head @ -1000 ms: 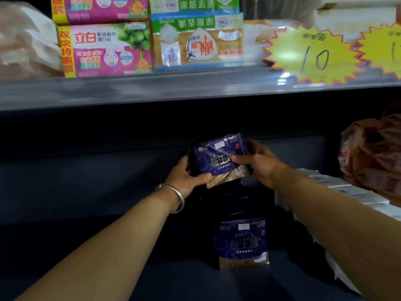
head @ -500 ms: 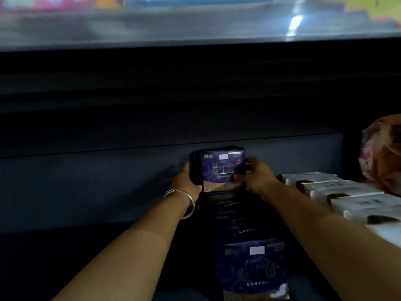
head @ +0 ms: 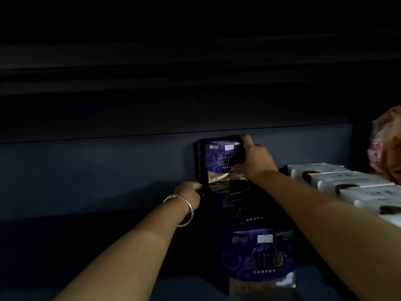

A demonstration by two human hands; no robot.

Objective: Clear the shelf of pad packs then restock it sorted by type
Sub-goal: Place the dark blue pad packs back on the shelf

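Observation:
A dark blue and gold pad pack [head: 218,161] stands upright against the back wall of the dark shelf [head: 108,235]. My right hand [head: 252,159] grips its right side, fingers over the top corner and thumb on the front. My left hand [head: 191,193], with a silver bangle on the wrist, holds the pack's lower left edge. Several more dark packs [head: 238,205] lie in a row running from it toward me. The nearest blue pack [head: 260,259] stands at the front of that row.
White pad packs [head: 351,187] are lined up on the shelf to the right of the blue row. An orange and pink plastic-wrapped bundle [head: 386,146] sits at the far right. The left part of the shelf floor is dark and bare.
The view has dropped, so the upper shelf is out of frame. The held pack now stands upright at the back wall. My left hand has slid down to its lower left edge.

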